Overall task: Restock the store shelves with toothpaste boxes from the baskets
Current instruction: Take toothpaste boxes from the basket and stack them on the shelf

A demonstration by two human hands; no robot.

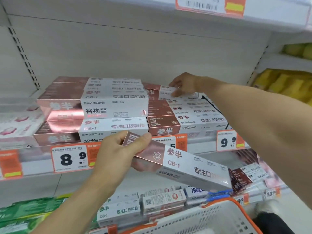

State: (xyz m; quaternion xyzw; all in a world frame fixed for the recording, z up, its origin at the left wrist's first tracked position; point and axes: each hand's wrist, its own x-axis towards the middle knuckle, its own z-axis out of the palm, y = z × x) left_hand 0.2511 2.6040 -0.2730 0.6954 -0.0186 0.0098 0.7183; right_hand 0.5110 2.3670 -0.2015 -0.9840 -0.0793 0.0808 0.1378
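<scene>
White metal store shelving [152, 53] with slotted uprights forms the background. On the middle shelf, behind the left hand [116, 154], stand stacked rose-gold and white toothpaste boxes [94, 105] printed "参半", "CB-1" and "专注口腔科技". Just right of them lies a lower stack of brown and white boxes [185, 119] marked "参半" and "oralshark".

Left hand: thumb and fingers are curled round the rose-gold end of one long rose-gold and white toothpaste box [182, 166], held tilted in front of the shelf edge. Its white face reads "参半", "CB-1" and "专注口".

Right hand [184, 84]: fingers pinch the end of a small brown and white box [166, 92] lying on top of the brown stack.

Behind the left hand, on the shelf edge, orange and white price labels read "8.9" [70, 157]; beyond the held box another reads "9.9" [228, 141].

Below the held box sits a white perforated plastic basket with an orange rim [219, 217]. More white boxes marked "CB-1" [118, 211] rest on the lower shelf.
</scene>
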